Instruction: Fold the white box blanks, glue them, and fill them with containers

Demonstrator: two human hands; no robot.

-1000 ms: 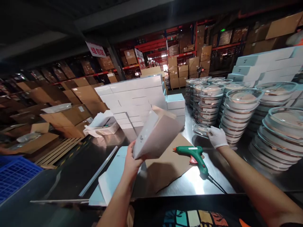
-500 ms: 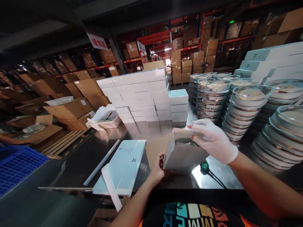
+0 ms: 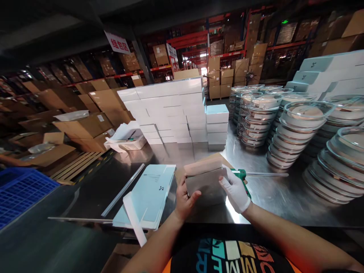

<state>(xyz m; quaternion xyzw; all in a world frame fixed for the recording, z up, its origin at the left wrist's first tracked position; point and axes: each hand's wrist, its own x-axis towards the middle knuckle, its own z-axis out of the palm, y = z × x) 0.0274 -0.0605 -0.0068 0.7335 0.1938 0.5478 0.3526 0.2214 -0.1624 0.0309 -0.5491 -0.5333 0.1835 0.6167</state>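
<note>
Grey card box point(image 3: 207, 182), one only, is clamped by both hands above the steel table point(image 3: 270, 189), just before the one green glue gun point(image 3: 241, 175). Left hand point(image 3: 184, 199) fingers wrap its left edge; gloved right hand point(image 3: 234, 191) grips the right. Even pressure should keep its walls square.

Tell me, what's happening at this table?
A person holds a small white box in both hands over a steel table: the bare left hand grips its left side, the gloved right hand its right. A green glue gun lies just behind the box, and flat box sleeves lie to the left. Stacked white boxes and stacks of glass dishes fill the back and right of the table.
</note>
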